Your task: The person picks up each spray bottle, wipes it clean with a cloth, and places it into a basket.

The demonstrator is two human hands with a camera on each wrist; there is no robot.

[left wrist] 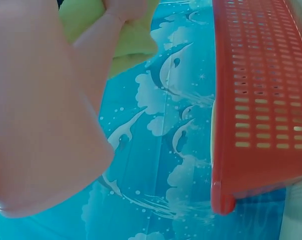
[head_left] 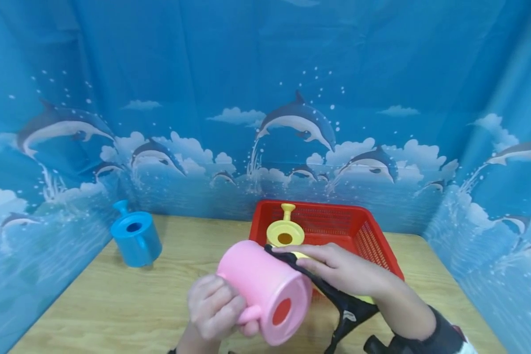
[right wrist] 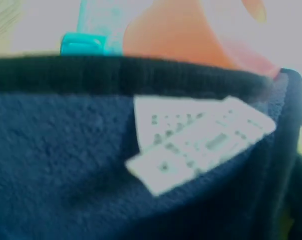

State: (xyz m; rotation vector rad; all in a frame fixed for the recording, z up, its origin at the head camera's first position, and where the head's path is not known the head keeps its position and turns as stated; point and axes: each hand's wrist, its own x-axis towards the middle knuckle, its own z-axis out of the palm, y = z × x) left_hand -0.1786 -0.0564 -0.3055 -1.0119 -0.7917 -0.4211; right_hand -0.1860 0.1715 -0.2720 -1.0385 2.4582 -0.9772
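Nearest: handle of the pink watering can (head_left: pixel 261 282) is gripped by the left hand (head_left: pixel 217 305), fingers curled tightly round it. Can is held tilted in front of the basket, its round top, with 1 hole, turned toward the viewer.

Opposite side of the can is touched by a dark cloth (head_left: pixel 336 295), laid along it under the right hand (head_left: pixel 345 268). Right fingers are extended nearly straight over the cloth; thumb's position cannot be told. In the left wrist view, yellow-green fabric is seen beneath this hand. On the cloth, 2 overlapping white labels (right wrist: pixel 206 145) are shown; print too blurred to be read.

Beyond: red plastic basket (head_left: pixel 373 246) with slotted walls, in whose left part 1 yellow watering can (head_left: pixel 272 233) is stood. Far left, 1 blue watering can (head_left: pixel 139 241) is set near the edge of the wood-grain table (head_left: pixel 115 305). Farthest: blue backdrop (head_left: pixel 203 59), printed with leaping dolphins.
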